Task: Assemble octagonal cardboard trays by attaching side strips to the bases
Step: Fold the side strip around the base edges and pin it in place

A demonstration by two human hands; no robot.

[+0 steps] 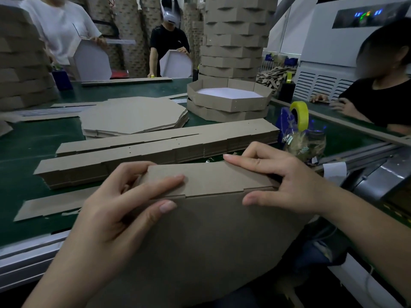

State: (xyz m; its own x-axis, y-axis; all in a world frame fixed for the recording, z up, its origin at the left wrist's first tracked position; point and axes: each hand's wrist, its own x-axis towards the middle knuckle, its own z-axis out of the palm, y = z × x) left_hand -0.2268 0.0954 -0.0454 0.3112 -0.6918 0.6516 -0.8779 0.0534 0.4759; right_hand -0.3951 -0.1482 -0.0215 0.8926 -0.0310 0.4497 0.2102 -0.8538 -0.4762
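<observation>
A brown octagonal cardboard base (200, 245) lies tilted toward me at the table's front edge. Along its far edge a side strip (209, 178) stands folded up, its tab seated in the base's notch. My left hand (115, 210) grips the strip's left part, fingers curled over its face and thumb pressing on the base. My right hand (278, 181) pinches the strip's right end, index finger along the top edge and thumb on the base near the joint.
Two long stacks of side strips (155, 150) lie just beyond on the green table. Behind them sit a pile of flat bases (133, 116) and finished trays (229, 96). A yellow tape roll (300, 114) stands right. Other people work around the table.
</observation>
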